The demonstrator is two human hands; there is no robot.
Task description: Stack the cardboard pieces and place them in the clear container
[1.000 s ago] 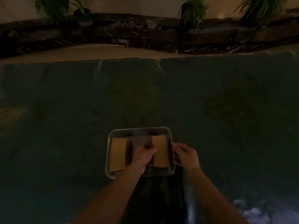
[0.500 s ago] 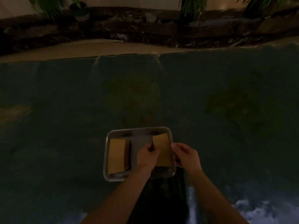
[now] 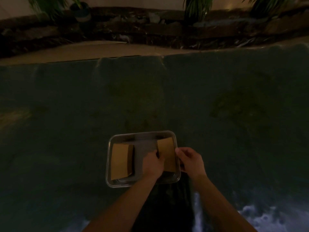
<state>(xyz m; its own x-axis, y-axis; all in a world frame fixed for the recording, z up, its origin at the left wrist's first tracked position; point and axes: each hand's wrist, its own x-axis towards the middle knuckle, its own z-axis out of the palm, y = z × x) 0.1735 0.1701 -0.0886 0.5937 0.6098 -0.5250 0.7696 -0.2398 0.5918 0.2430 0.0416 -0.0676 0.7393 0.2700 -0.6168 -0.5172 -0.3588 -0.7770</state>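
Dim light blurs the clear container (image 3: 173, 136); left hand (image 3: 153, 162) pinches the right cardboard piece (image 3: 166, 152), right hand (image 3: 190, 160) curls at the rim, its grip unclear.

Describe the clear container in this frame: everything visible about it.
The clear container is a shallow, transparent rectangular tray with rounded corners and a shiny rim, sitting flat on the dark green cloth. Inside, one cardboard stack lies at its left, another cardboard piece at its right. The left hand reaches inside; the right hand is at its right rim.
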